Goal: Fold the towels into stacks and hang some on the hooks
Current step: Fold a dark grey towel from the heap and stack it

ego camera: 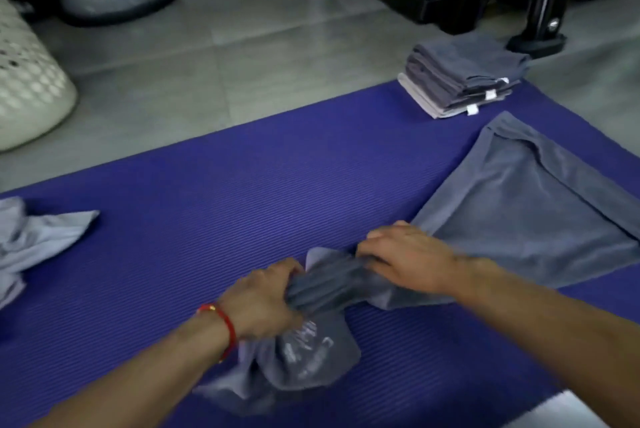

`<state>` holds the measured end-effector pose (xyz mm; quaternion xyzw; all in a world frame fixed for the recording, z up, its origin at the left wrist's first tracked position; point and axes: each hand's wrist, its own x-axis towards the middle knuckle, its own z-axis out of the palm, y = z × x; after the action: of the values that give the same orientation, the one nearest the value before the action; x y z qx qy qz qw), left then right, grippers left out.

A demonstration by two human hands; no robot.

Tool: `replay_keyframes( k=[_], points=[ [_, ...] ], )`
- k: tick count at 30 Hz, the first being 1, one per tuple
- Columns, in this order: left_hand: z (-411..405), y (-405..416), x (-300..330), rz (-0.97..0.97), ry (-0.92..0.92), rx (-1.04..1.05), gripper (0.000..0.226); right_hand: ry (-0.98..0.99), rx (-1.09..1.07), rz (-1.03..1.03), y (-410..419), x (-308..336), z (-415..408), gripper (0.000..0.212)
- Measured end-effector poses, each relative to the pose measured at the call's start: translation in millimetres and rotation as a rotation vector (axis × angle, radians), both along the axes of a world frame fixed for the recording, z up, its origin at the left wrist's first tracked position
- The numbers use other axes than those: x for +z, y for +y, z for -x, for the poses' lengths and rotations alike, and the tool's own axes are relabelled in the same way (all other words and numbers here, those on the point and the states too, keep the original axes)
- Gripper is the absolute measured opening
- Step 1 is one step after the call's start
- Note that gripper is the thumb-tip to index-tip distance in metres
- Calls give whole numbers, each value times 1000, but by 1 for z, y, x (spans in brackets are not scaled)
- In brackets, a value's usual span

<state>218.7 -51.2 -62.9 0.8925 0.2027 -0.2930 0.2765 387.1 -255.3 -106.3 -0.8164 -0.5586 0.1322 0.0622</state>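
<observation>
Here | gray towel (512, 205) bunched, long axis left-right on mat (242, 192) | left hand (263, 299) grips it | right hand (405, 257) grips it

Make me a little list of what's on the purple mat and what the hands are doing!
mat: purple mat on a grey floor
left hand: grips the bunched grey towel
right hand: grips the same towel, rest of it spread flat
stack: folded towels at the mat's far edge
loose towel: crumpled, left side
basket: white, on the floor
</observation>
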Motion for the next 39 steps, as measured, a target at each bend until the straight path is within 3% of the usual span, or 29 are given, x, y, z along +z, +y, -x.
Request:
replay_keyframes(
  k=[2,4,6,8,12,14,16,18,20,25,28,33,39],
  points=[
    [0,33,12,-138,40,-28,40,-57,-59,-10,19,23,-15,25],
    [-10,69,15,-347,-184,124,33,-245,-173,-52,42,41,-35,26],
    [-23,99,13,-572,-467,297,47,-304,-355,-80,66,51,-50,35],
    [-26,108,2,-627,-588,401,60,-266,-480,-23,86,52,-54,46],
    [18,61,-77,-398,-514,446,44,-174,-264,130,89,16,-16,51],
    [46,20,-110,-254,-367,489,56,-101,-119,163,76,-8,6,52],
    [57,-12,-127,-276,-194,556,66,-80,-17,218,62,-25,17,51],
    [52,-32,-127,-283,-130,645,71,-103,-1,202,53,-33,19,48],
    [36,-39,-122,-189,-119,759,66,-74,-31,157,49,-36,15,45],
    [26,-39,-121,143,-283,1023,4,-22,-82,44,51,-37,-3,35],
    [60,-29,-121,339,-424,1238,8,-9,-65,-22,72,-39,-11,31],
    [144,7,-122,228,-568,1345,24,-14,65,7,165,-42,-25,34],
    [201,25,-116,181,-432,1339,27,52,31,32,298,-61,-14,49]
  ],
)
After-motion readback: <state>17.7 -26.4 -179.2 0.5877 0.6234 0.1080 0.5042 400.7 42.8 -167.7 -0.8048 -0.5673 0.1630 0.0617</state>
